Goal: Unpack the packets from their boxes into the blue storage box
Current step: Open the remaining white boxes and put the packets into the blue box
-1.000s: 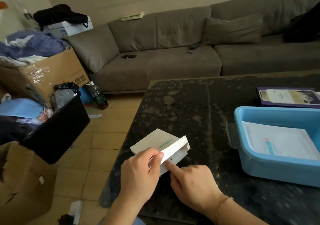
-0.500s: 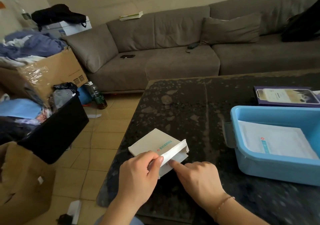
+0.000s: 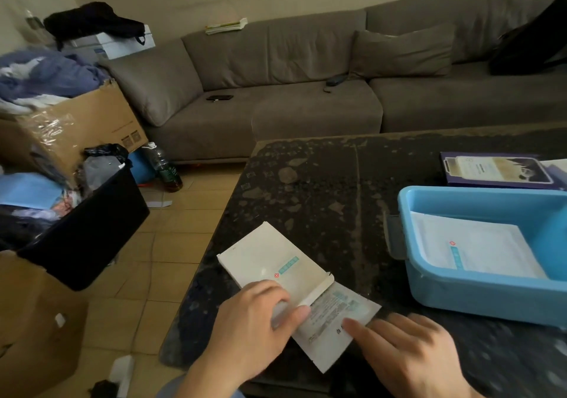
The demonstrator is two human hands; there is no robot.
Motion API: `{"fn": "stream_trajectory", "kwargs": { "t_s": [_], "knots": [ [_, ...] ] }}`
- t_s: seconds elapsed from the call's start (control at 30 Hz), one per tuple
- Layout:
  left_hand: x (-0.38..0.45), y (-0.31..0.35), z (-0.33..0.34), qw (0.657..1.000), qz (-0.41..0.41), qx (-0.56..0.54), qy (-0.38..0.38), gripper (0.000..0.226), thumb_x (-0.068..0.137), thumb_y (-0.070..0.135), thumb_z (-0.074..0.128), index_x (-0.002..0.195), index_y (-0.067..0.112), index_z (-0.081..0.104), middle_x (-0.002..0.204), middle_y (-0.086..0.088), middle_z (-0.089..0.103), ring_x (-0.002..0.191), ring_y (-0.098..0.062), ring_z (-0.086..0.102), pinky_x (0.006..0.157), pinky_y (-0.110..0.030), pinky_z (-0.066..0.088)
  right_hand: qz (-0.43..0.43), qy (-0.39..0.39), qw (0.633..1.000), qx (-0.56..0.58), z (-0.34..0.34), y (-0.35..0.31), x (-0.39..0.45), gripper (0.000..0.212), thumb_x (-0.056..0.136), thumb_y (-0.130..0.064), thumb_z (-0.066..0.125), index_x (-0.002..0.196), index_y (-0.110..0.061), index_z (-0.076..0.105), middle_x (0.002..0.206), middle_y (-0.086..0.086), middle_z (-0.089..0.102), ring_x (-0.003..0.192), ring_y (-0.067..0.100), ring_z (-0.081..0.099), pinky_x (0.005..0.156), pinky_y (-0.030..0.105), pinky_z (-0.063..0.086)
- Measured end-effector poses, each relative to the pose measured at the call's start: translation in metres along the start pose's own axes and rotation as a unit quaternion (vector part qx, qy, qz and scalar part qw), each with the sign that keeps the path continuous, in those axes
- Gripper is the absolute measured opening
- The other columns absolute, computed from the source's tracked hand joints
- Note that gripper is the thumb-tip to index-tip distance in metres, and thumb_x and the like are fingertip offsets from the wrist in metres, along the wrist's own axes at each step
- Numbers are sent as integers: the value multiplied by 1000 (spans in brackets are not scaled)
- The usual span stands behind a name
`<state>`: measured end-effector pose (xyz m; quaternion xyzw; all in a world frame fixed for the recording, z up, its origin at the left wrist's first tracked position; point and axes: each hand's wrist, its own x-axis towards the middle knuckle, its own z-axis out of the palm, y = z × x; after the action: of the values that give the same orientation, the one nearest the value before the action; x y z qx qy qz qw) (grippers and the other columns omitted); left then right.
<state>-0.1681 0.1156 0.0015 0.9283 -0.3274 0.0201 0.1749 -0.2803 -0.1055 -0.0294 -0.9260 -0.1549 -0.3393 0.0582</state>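
Observation:
A flat white box point(image 3: 264, 258) lies near the dark table's front left corner, its end flap open toward me. My left hand point(image 3: 254, 327) presses on the box's near end, fingers on the flap. A white packet point(image 3: 334, 327) with printed text sticks halfway out of the box. My right hand point(image 3: 408, 351) rests on the packet's near right edge, forefinger on it. The blue storage box point(image 3: 478, 299) stands at the right with a white packet point(image 3: 472, 250) lying flat inside.
A purple box point(image 3: 494, 170) lies behind the blue box on the dark stone table point(image 3: 322, 189). A grey sofa point(image 3: 306, 97) runs along the back. On the floor at left stand cardboard boxes point(image 3: 79, 127), a black bin point(image 3: 89, 229) and a bottle point(image 3: 165, 167).
The box flap has been opened flat and a packet has slid partway out toward me under my right hand. My left hand stayed on the box.

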Motion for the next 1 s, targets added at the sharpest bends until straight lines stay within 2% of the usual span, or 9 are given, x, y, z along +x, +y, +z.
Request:
{"fn": "stream_trajectory", "kwargs": {
  "t_s": [0.17, 0.3, 0.43, 0.53, 0.6, 0.67, 0.77, 0.9, 1.0],
  "knots": [
    [-2, 55, -39, 986, 3, -130, -107, 114, 53, 103, 4, 138, 41, 48, 134, 34, 48, 127, 12, 40, 107, -18, 37, 10, 26, 1000, -8, -53, 0, 26, 29, 91, -28, 50, 88, -23, 78, 61, -5, 63, 48, 18, 57, 38, 28, 44],
    [9, 102, -60, 977, 2, -197, -84, 65, 75, 80, 47, 121, 36, 61, 92, 27, 63, 96, 2, 60, 83, -15, 47, 14, -5, 998, -58, -78, 8, 68, 25, 63, -18, 72, 87, -24, 72, 57, -4, 57, 49, 23, 54, 38, 30, 41],
    [25, 103, -69, 945, -71, -320, -22, 47, 73, 62, 53, 103, 30, 70, 87, 20, 71, 88, -3, 69, 75, -21, 58, 114, 97, 989, 19, -95, 22, 79, 39, 79, -21, 80, 115, -22, 67, 79, -5, 70, 60, 16, 62, 49, 31, 53],
    [34, 94, -74, 869, -141, -473, 36, 48, 67, 50, 65, 104, 19, 72, 93, 5, 76, 89, -19, 73, 66, -37, 62, 277, 209, 928, 136, -107, 28, 67, 48, 77, -32, 70, 123, -22, 60, 111, -7, 62, 88, 11, 62, 70, 19, 53],
    [40, 93, -82, 799, -157, -578, 45, 44, 67, 37, 69, 103, 12, 72, 93, -7, 76, 84, -26, 73, 54, -33, 59, 374, 195, 873, 245, -110, 32, 61, 52, 72, -44, 65, 123, -34, 53, 121, -16, 56, 104, 5, 60, 76, 16, 55],
    [44, 98, -91, 747, -153, -646, 47, 33, 70, 28, 68, 99, 12, 73, 92, -11, 75, 77, -25, 73, 48, -29, 57, 427, 133, 802, 395, -111, 36, 60, 57, 68, -47, 67, 123, -38, 52, 118, -15, 62, 105, 3, 63, 79, 22, 58],
    [50, 111, -93, 714, -144, -684, 29, 31, 71, 25, 67, 98, 13, 73, 97, -14, 75, 77, -26, 74, 50, -30, 59, 445, 93, 678, 577, -120, 42, 68, 51, 74, -27, 69, 123, -33, 55, 95, 4, 76, 83, 17, 74, 64, 27, 60],
    [58, 127, -82, 721, -145, -678, -14, 51, 68, 35, 68, 112, 10, 69, 106, -13, 74, 89, -29, 74, 54, -31, 60, 458, 101, 719, 513, -129, 57, 65, 50, 82, -6, 68, 125, -29, 56, 88, 7, 77, 80, 20, 74, 66, 33, 58],
    [67, 133, -74, 740, -138, -658, -26, 44, 74, 39, 63, 107, 13, 74, 108, -8, 75, 97, -26, 73, 60, -33, 60, 481, 102, 725, 483, -134, 71, 55, 53, 82, -5, 69, 127, -29, 55, 88, 7, 77, 80, 22, 74, 71, 39, 59]
  ]
}}
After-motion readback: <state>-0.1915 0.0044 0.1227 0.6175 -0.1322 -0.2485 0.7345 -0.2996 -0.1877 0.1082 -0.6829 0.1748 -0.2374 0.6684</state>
